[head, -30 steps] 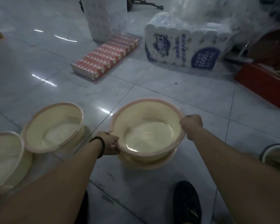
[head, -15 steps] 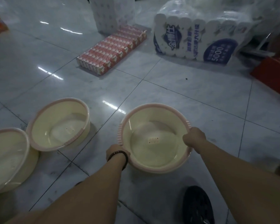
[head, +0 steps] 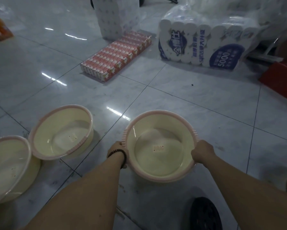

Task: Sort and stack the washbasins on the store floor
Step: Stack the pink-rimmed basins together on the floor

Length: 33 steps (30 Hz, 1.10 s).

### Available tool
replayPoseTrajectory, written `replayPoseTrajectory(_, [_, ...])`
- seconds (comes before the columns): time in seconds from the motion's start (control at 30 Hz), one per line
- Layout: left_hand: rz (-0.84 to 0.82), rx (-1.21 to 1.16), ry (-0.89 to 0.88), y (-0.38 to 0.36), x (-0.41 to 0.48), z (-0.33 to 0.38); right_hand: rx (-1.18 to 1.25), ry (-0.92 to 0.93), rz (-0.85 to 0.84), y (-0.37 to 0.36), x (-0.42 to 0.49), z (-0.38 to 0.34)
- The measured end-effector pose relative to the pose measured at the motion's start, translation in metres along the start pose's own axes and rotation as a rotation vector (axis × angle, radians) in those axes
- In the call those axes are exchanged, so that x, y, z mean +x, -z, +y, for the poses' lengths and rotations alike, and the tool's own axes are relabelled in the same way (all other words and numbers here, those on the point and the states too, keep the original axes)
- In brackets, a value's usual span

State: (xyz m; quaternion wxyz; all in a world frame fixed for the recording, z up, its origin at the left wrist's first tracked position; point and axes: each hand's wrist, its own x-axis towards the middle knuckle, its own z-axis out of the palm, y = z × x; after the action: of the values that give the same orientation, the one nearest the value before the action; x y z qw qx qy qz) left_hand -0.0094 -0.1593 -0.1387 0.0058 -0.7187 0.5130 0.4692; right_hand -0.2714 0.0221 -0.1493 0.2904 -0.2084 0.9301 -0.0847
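My left hand (head: 117,147) and right hand (head: 201,152) grip opposite rims of the near cream washbasin (head: 159,163), fingers curled; it looks light, stiff, smooth, so the ribbed rim seems the best hold.

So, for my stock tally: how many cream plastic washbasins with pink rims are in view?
3 washbasins: one held between left hand and right hand, one on the floor left of it, one at the left edge. Nested ones may be hidden.

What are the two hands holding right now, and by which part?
Both hold the pink-rimmed washbasin by its rim: the left hand grips the left edge, the right hand the right edge.
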Motion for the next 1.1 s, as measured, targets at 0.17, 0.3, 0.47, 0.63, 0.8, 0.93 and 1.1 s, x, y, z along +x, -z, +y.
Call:
replayPoseTrajectory(0.17, [0.105,0.015,0.005,-0.008,0.038,-0.009,-0.175,0.005,-0.008,0.005,-0.002,0.007])
replayPoseTrajectory(0.3, [0.097,0.054,-0.008,0.003,0.013,-0.003,-0.194,0.008,0.001,0.006,-0.009,0.001])
replayPoseTrajectory(0.47, [0.102,0.078,0.012,0.006,0.012,0.002,-0.101,0.015,-0.01,0.005,-0.02,-0.003])
replayPoseTrajectory(0.63, [-0.117,0.361,-0.009,0.029,-0.009,0.012,-0.085,0.073,0.196,0.018,-0.042,-0.039])
replayPoseTrajectory(0.8, [-0.212,0.585,-0.035,0.124,0.009,0.0,0.153,0.441,0.137,-0.005,-0.08,-0.128])
replayPoseTrajectory(0.93, [-0.049,0.958,-0.168,0.192,0.038,-0.022,0.271,0.542,-0.133,-0.061,-0.117,-0.211])
replayPoseTrajectory(1.1, [-0.013,1.203,-0.114,0.232,0.099,-0.054,0.353,0.485,-0.4,-0.151,-0.148,-0.279])
